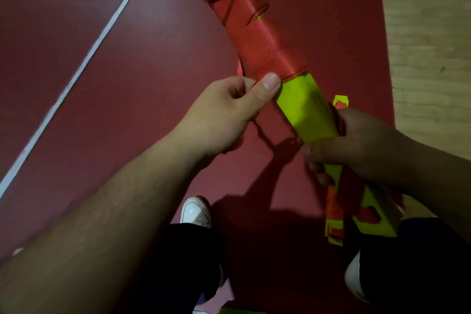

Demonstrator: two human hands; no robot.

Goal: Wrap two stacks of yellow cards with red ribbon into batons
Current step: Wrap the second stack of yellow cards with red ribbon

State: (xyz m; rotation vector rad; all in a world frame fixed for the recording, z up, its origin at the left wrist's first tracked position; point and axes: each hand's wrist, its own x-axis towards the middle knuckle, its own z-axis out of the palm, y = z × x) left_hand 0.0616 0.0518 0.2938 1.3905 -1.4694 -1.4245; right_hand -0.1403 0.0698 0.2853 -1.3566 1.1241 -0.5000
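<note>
Left hand (229,112) pinches the ribbon (244,20) edge mid-frame with its thumb, right hand (356,145) grips the yellow cards (305,115) lower right.

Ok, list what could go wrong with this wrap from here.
1. The left hand pins the last turn of red ribbon mostly with its thumb; a slip could let the wrap loosen.
2. The yellow cards are bare between the hands; if the right hand eases, the stack may fan or slide.
3. A yellow gap already shows higher up; uneven overlap may leave more.
</note>
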